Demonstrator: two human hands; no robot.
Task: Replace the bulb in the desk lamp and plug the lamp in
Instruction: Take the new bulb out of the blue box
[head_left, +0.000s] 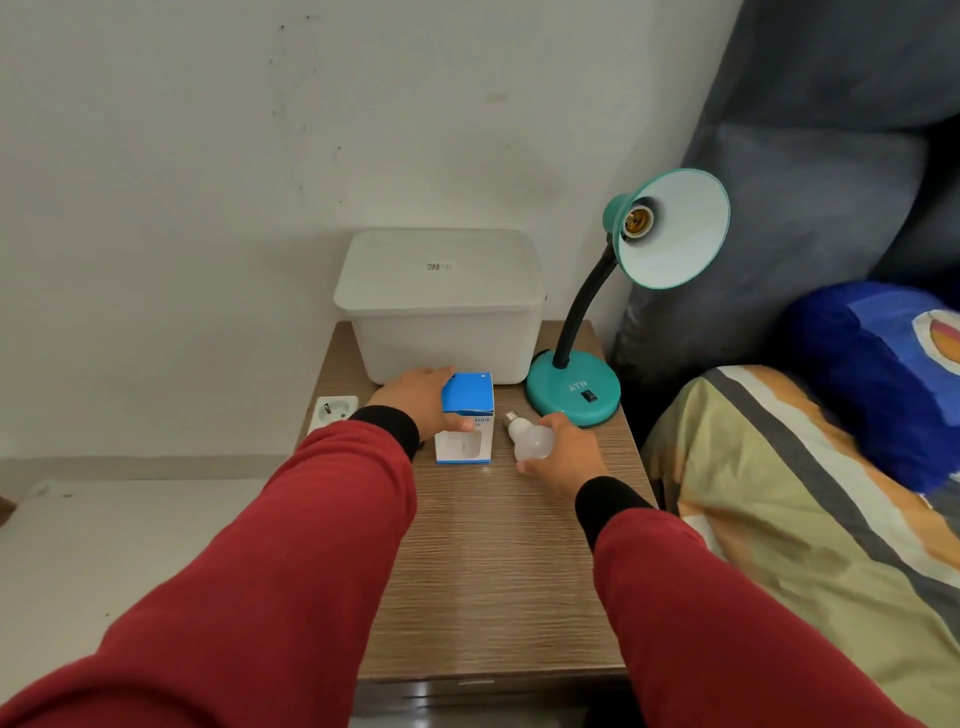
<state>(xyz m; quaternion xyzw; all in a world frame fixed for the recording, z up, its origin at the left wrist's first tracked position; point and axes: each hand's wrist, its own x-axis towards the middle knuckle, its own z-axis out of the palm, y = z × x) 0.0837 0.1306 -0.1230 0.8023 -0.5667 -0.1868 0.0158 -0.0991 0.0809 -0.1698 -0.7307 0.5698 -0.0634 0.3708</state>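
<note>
A blue-and-white bulb box (466, 423) is gripped by the left hand (423, 402) near the middle of the wooden bedside table (493, 571). Just to its right, a white bulb (530, 439) lying on the table is grasped by the right hand (563, 457). The teal desk lamp (574, 392), its socket bare, is seen at the far right, beside a white lidded container (441, 306).
</note>
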